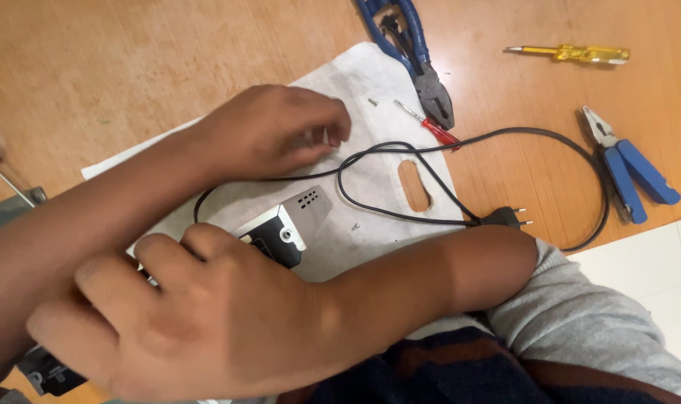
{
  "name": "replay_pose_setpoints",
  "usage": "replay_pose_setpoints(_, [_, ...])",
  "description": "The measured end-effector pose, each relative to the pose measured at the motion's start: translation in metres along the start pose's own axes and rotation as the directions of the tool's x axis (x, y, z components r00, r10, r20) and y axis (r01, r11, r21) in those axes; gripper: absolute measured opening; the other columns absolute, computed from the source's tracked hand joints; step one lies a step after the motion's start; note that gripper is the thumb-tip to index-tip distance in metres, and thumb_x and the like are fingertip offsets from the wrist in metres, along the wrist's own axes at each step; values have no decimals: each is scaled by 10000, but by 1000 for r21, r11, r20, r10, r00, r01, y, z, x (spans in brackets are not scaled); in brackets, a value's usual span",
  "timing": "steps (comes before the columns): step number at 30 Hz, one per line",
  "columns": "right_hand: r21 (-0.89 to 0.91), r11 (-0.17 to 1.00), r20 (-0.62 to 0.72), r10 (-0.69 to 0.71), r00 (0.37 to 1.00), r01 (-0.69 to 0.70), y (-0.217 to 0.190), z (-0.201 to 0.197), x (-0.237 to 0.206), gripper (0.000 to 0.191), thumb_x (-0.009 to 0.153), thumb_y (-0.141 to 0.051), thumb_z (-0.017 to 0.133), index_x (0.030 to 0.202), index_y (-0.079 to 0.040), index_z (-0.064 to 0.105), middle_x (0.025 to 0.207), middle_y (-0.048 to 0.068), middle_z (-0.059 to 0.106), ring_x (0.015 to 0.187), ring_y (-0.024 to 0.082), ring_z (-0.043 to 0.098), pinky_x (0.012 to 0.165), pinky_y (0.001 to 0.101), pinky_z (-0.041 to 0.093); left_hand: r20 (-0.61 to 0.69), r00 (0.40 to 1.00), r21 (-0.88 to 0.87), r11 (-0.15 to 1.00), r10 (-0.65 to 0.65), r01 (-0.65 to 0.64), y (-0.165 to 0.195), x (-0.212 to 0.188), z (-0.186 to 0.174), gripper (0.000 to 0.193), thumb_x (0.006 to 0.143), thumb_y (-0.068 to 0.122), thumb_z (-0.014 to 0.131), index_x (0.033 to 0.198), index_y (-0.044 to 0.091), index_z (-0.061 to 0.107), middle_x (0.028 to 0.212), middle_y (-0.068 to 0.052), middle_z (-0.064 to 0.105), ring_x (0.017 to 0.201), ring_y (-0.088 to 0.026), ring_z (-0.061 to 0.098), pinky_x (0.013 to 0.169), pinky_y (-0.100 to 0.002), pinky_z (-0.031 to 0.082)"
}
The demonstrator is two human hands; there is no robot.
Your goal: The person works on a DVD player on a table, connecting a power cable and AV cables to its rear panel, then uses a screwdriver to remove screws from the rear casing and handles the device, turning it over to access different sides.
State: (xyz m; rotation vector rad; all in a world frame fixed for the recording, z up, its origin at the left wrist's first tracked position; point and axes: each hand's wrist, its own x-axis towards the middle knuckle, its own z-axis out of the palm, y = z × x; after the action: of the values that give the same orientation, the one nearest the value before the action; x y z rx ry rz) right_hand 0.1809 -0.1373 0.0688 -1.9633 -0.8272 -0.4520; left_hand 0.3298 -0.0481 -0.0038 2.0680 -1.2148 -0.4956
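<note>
At near left the right hand [183,322] has its grip clamped over a black-and-silver box [280,228] lying on the white cloth [370,75]. Farther off, the left hand [273,131] pinches its fingertips together, on what I cannot tell. It seems wise to keep the box pressed flat to the surface [93,67], and to leave the loose screw [372,101] and black cord [565,142] to the right undisturbed.

A home repair bench: pliers [419,56], a screwdriver [572,53] and loose screws [372,101] lie on a wooden table [131,67].
</note>
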Motion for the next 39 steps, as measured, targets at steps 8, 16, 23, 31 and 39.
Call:
replay_pose_setpoints(8, [-169,979,-11,-117,993,113,14,-2,7,159,945,-107,638,1092,-46,625,907,47,496,716,149,511,609,290,383,-237,955,-208,969,-181,132,19,-49,-48,183,932,-34,713,1112,-1,716,1067,-88,713,969,-158,723,878,-287,608])
replay_pose_setpoints(16, [-213,959,45,-180,983,186,19,-15,16,111,963,-88,637,1066,-67,603,868,19,490,711,129,543,594,276,420,-674,515,-552,824,-530,125,20,-218,-16,124,1140,52,617,1246,8,570,1095,-75,613,988,-155,628,941,-311,542])
replay_pose_setpoints(23, [-263,933,101,-227,969,246,27,-22,24,132,942,-83,675,1046,-63,596,849,15,512,707,119,579,600,263,478,-839,232,-506,863,-493,5,33,-340,86,202,1252,167,513,1389,24,552,1150,-84,605,1043,-158,601,975,-304,513])
replay_pose_setpoints(31, [-46,979,184,-187,965,199,35,-29,32,201,951,-97,682,1118,-43,586,973,84,602,819,240,666,671,366,544,-988,73,-92,909,-133,407,132,-231,106,122,1124,-17,645,1238,-53,668,1156,-190,694,919,-223,651,788,-243,519])
replay_pose_setpoints(39, [539,831,330,-58,942,-138,55,-46,43,107,1152,47,622,1214,6,545,1117,72,650,1009,117,665,891,235,585,-992,59,122,923,107,366,116,-163,83,70,1092,-75,745,1144,-71,699,1024,-173,720,931,-224,721,851,-301,563])
